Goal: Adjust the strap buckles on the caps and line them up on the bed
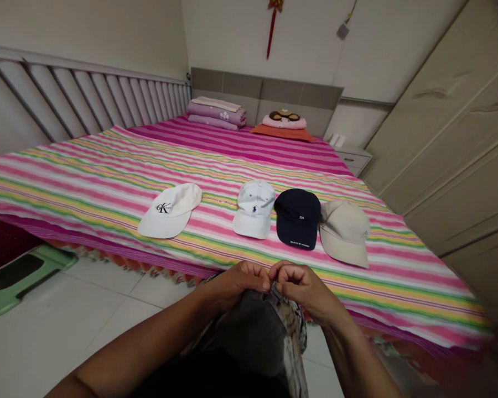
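Note:
Both my hands meet at the bed's near edge, pinching the strap end of a dark grey cap [253, 329] whose lower part fades into shadow. My left hand [243, 283] is closed on its left side. Fingers curled, my right hand [301, 287] grips the strap from the right. Beyond them on the bed lie a white cap with black CK letters [170, 213], a white cap with a small dark emblem [254, 210], a navy cap [297, 218] and a beige cap [344, 232]. The navy and beige caps touch.
The bed has a striped sheet [108, 177]. Folded purple bedding [216, 115] and a pink folded item [284, 122] on an orange one lie by the headboard [236, 83]. A green stool [25, 276] stands at left, a nightstand [352, 159] and wardrobe [452, 138] at right.

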`<state>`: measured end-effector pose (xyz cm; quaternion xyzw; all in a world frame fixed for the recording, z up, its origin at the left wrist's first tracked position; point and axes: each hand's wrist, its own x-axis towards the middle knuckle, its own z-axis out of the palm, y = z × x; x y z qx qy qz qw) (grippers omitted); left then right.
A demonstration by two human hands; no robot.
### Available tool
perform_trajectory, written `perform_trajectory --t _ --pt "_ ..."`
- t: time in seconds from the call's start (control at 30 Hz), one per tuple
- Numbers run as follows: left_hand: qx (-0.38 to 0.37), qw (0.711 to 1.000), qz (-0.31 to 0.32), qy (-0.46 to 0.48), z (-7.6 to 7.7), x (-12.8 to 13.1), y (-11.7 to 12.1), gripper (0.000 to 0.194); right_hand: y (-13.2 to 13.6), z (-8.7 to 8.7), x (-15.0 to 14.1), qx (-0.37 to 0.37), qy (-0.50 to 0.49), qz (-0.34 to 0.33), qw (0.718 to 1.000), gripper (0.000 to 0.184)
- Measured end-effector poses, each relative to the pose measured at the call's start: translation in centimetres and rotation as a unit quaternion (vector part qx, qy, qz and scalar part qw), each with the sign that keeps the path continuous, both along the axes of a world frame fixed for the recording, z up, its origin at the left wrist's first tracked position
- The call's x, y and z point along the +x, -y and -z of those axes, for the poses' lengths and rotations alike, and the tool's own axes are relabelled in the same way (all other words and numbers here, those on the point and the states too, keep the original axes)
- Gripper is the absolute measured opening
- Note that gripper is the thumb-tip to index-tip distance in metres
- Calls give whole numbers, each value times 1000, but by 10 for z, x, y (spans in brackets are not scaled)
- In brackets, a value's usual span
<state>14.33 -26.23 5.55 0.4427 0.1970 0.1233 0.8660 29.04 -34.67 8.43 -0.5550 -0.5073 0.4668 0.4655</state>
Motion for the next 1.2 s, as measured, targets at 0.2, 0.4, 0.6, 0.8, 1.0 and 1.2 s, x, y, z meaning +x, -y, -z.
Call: perform_trajectory --t 0.2,0.4,0.6,0.8,1.0,1.2 --pt "-27 1000 -10 -5 3 1 -1 10 -2 -5 0 -6 6 -8 1000 20" --pt "-42 999 -11 -15 3 1 0 9 -3 -5 -1 1 29 -19 999 18" --pt "-48 999 5 -13 0 0 -1 13 -1 -10 2 -14 26 -45 999 15" --pt "-50 998 21 -11 1 -1 -3 14 2 -14 5 -20 29 -52 998 11" --pt "-43 999 17 -17 1 0 -4 15 0 -11 4 -34 21 -25 999 14" --pt "-53 998 4 -20 -1 -2 -3 16 -1 0 2 -31 -30 1 999 19"
